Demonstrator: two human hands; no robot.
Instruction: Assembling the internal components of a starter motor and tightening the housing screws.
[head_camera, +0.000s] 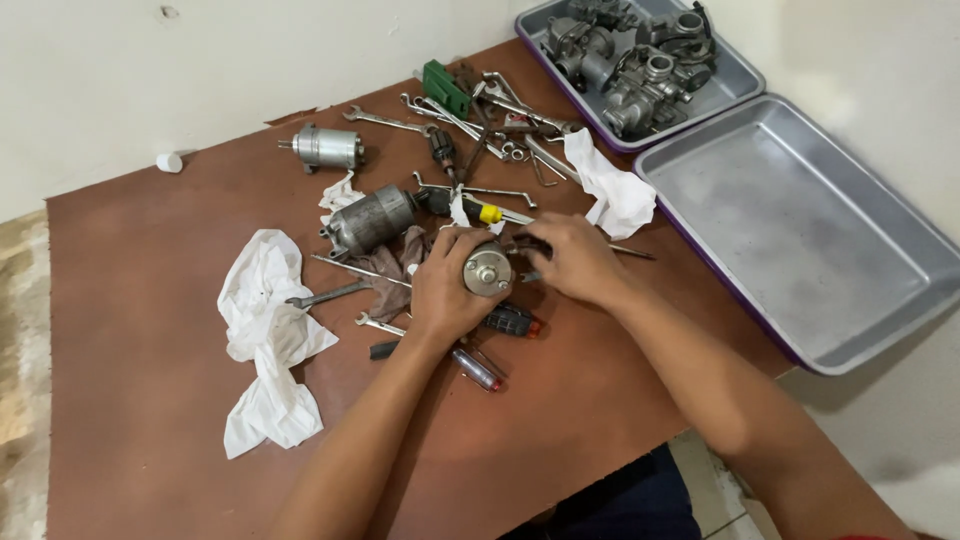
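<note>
Two bare forearms reach in from the bottom edge over the brown wooden surface (150, 400). The left hand (440, 290) is closed around a small grey metal cylindrical motor body (487, 271), held just above the surface near its middle, its round end cap turned up toward the camera. The right hand (578, 258) rests against the motor's right side with fingers curled and partly closed; whether it grips a tool or only the housing cannot be told, as the fingers hide the contact.

This looks like the stage of working the motor's end or side fittings loose. The next move would seem to call for a steady left-hand hold while the right turns or pulls.

Below the hands lie a black-handled screwdriver with a red tip (512, 321) and a small clear-handled driver (478, 370). A crumpled white cloth (268, 330) lies well left. A second grey cylindrical motor (368, 221) sits just behind.
</note>
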